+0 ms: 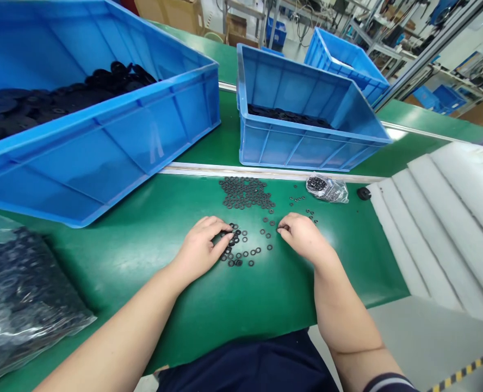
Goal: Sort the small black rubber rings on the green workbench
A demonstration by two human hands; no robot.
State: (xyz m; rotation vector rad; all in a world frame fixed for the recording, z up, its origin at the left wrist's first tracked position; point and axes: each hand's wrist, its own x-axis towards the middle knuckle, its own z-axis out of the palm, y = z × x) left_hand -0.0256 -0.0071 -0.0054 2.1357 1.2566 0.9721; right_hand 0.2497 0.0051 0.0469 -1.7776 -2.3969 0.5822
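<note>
Many small black rings lie on the green tabletop point(209, 316). One flat, dense patch of rings point(245, 193) sits toward the back, while a looser group of rings point(238, 255) is nearer to me. My left hand point(200, 247) rests at the left side of this loose group, thumb and fingers curved and apart, fingertips touching a few piled rings. To the right, my right hand point(302, 235) has its fingers pinched together at the table, a black ring point(283, 227) partly showing at the tips. Several single rings are spread between my hands.
Blue bins point(152, 125) point(298, 144) with black parts stand along the back. A clear bag of dark parts point(21, 305) lies at left. Behind my right hand are a small bag point(327, 188), tiny black pieces point(296, 199) and a black round part point(364, 193). White foam point(441, 218) borders the right.
</note>
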